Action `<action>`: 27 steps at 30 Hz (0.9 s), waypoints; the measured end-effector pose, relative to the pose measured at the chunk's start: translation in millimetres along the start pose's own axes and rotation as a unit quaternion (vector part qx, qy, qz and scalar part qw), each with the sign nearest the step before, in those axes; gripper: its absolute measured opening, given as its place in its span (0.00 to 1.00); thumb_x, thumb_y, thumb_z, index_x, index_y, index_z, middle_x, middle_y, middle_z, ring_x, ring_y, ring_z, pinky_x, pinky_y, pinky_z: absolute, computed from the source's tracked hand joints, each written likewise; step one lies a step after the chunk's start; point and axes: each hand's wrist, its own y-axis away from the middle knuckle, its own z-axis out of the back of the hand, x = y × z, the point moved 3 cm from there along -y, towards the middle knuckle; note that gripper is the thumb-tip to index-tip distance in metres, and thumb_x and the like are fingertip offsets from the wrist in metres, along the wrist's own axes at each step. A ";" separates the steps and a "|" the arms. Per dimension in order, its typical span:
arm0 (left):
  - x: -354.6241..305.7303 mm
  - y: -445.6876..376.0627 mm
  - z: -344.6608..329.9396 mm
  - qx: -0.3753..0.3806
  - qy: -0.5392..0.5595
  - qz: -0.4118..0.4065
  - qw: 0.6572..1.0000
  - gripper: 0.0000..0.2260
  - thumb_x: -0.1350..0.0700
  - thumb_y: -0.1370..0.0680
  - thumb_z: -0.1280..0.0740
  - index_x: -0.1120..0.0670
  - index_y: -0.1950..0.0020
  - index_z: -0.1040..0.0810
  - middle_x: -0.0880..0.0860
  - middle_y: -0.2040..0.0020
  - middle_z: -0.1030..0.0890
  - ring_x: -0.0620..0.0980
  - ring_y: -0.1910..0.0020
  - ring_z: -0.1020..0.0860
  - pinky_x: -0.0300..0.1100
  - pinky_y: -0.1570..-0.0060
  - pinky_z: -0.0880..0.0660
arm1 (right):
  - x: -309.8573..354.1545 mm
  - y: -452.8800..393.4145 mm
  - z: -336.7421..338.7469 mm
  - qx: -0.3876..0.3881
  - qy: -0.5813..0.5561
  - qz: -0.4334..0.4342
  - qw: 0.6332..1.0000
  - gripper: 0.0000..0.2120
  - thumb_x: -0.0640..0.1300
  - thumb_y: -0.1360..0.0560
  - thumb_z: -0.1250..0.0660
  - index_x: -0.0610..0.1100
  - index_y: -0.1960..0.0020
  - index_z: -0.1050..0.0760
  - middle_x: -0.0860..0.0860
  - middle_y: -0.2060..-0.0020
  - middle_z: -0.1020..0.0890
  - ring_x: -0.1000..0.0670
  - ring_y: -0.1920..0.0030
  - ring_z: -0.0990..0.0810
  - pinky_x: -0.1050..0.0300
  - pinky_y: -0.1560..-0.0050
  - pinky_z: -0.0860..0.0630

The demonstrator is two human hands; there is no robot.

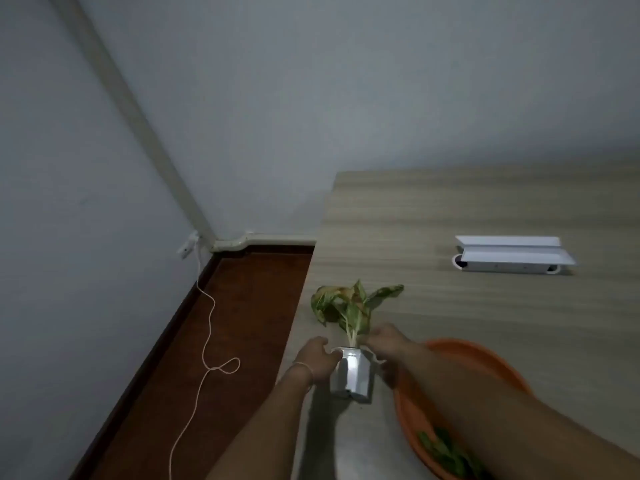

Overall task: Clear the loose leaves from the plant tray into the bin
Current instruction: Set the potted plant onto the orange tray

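A small plant (349,306) with green and yellowed leaves stands in a white faceted pot (353,374) near the table's left edge. My left hand (317,358) grips the pot's left side. At the pot's rim on the right, my right hand (384,339) is closed around the base of the stems. An orange tray (485,362) lies to the right, partly under my right forearm. Loose green leaves (446,452) lie in its near part. No bin is in view.
The wooden table (485,202) runs back to a grey wall. A white oblong device (512,254) lies on it at the far right. Left of the table is a brown floor with a white cable (207,341) hanging from a wall socket.
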 end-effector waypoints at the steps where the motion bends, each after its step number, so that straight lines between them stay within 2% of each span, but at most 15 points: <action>1: 3.6 -1.8 -1.5 -0.004 0.001 0.005 1.000 0.30 0.48 0.24 0.32 0.60 0.27 0.35 0.62 0.28 0.29 0.57 0.32 0.27 0.46 0.33 0.30 | -3.0 -3.7 -6.7 -0.012 0.017 0.001 1.000 0.10 0.47 0.27 0.31 0.43 0.64 0.24 0.48 0.70 0.22 0.52 0.74 0.24 0.64 0.74 0.31; 2: 5.5 -2.1 -1.3 -0.004 0.009 0.013 1.000 0.31 0.48 0.24 0.32 0.60 0.26 0.36 0.62 0.28 0.29 0.57 0.31 0.28 0.46 0.32 0.30 | -4.3 -6.1 -10.5 -0.029 0.024 -0.014 0.999 0.10 0.48 0.29 0.31 0.41 0.59 0.24 0.47 0.65 0.19 0.51 0.68 0.20 0.63 0.70 0.28; 4: 9.0 -1.4 -3.8 0.007 0.021 0.031 0.999 0.32 0.47 0.24 0.33 0.61 0.26 0.37 0.62 0.28 0.29 0.57 0.32 0.27 0.47 0.32 0.30 | -13.7 -7.9 -18.5 -0.036 0.040 -0.036 0.998 0.21 0.52 0.30 0.29 0.40 0.44 0.25 0.46 0.54 0.20 0.47 0.55 0.18 0.58 0.59 0.24; 5: 10.6 -2.2 -5.4 0.011 0.027 0.038 0.999 0.31 0.47 0.24 0.33 0.61 0.26 0.36 0.62 0.29 0.28 0.58 0.33 0.27 0.46 0.33 0.30 | -18.2 -8.8 -20.8 -0.037 0.030 -0.052 0.998 0.28 0.53 0.31 0.28 0.38 0.37 0.28 0.45 0.51 0.22 0.46 0.51 0.19 0.55 0.56 0.22; 7: 11.3 -1.0 -6.5 0.016 0.043 0.040 0.998 0.28 0.47 0.24 0.34 0.61 0.28 0.32 0.61 0.32 0.25 0.57 0.36 0.24 0.42 0.39 0.29 | -24.7 -10.1 -23.8 -0.035 -0.019 -0.077 0.996 0.34 0.54 0.31 0.27 0.37 0.32 0.31 0.44 0.48 0.22 0.44 0.50 0.19 0.51 0.53 0.19; 9: 11.8 0.3 -8.0 0.026 0.062 0.035 0.997 0.24 0.46 0.25 0.34 0.59 0.35 0.25 0.59 0.39 0.19 0.55 0.44 0.20 0.42 0.47 0.25 | -27.8 -9.3 -25.0 -0.020 -0.033 -0.085 0.996 0.34 0.56 0.31 0.25 0.36 0.34 0.29 0.42 0.48 0.20 0.45 0.52 0.18 0.54 0.60 0.19; 11: 14.3 0.7 -11.9 0.049 0.079 0.034 0.995 0.19 0.47 0.27 0.34 0.56 0.42 0.20 0.56 0.48 0.16 0.52 0.52 0.18 0.44 0.54 0.20 | -32.1 -12.5 -26.8 -0.008 0.001 -0.074 0.997 0.32 0.57 0.30 0.26 0.36 0.37 0.27 0.41 0.47 0.18 0.46 0.53 0.17 0.59 0.68 0.24; 13: 19.6 -0.2 -16.3 0.070 0.100 0.036 0.992 0.16 0.48 0.28 0.33 0.56 0.45 0.18 0.56 0.51 0.15 0.51 0.54 0.17 0.46 0.53 0.18 | -36.4 -16.2 -29.4 -0.011 -0.003 -0.070 0.997 0.29 0.55 0.29 0.26 0.36 0.38 0.27 0.41 0.46 0.18 0.46 0.52 0.17 0.57 0.64 0.21; 16: 27.0 -5.5 -18.1 0.079 0.138 0.038 0.986 0.16 0.51 0.27 0.31 0.58 0.43 0.17 0.56 0.50 0.14 0.51 0.53 0.16 0.46 0.49 0.18 | -42.6 -21.7 -31.6 -0.011 -0.042 -0.081 0.996 0.24 0.49 0.27 0.26 0.35 0.38 0.25 0.39 0.46 0.17 0.43 0.49 0.16 0.49 0.49 0.17; 17: 28.0 -7.1 -18.2 0.083 0.149 0.039 0.985 0.16 0.51 0.26 0.30 0.58 0.42 0.17 0.56 0.50 0.14 0.51 0.52 0.16 0.48 0.47 0.19 | -44.0 -21.7 -32.2 -0.010 -0.056 -0.079 0.995 0.23 0.47 0.27 0.26 0.34 0.38 0.24 0.39 0.46 0.17 0.43 0.49 0.16 0.47 0.47 0.17; 21: 26.6 -3.7 -19.4 0.078 0.162 0.046 0.983 0.17 0.51 0.27 0.30 0.57 0.41 0.18 0.56 0.49 0.14 0.52 0.52 0.16 0.48 0.47 0.18 | -50.4 -17.5 -33.3 -0.026 -0.113 -0.042 0.992 0.17 0.41 0.25 0.27 0.31 0.41 0.21 0.43 0.58 0.15 0.45 0.55 0.15 0.47 0.48 0.16; 23: 27.0 1.9 -23.2 0.076 0.172 0.040 0.981 0.17 0.51 0.26 0.30 0.56 0.40 0.19 0.55 0.49 0.14 0.51 0.51 0.16 0.46 0.50 0.18 | -56.5 -15.6 -33.1 -0.032 -0.127 -0.035 0.991 0.16 0.41 0.26 0.27 0.31 0.43 0.20 0.41 0.57 0.14 0.44 0.55 0.14 0.46 0.48 0.17; 25: 27.6 6.9 -28.0 0.076 0.177 0.029 0.981 0.17 0.51 0.26 0.30 0.56 0.40 0.19 0.54 0.48 0.15 0.51 0.50 0.17 0.45 0.51 0.18 | -61.2 -13.3 -33.1 -0.030 -0.127 -0.045 0.990 0.17 0.42 0.26 0.26 0.32 0.43 0.20 0.38 0.51 0.14 0.41 0.51 0.14 0.44 0.46 0.17; 27: 23.9 11.6 -30.5 0.066 0.177 0.018 0.982 0.16 0.51 0.27 0.30 0.55 0.41 0.19 0.55 0.48 0.15 0.52 0.50 0.17 0.45 0.52 0.18 | -62.3 -9.5 -31.5 -0.038 -0.130 -0.043 0.990 0.17 0.44 0.26 0.26 0.34 0.43 0.21 0.38 0.50 0.15 0.41 0.51 0.15 0.43 0.50 0.16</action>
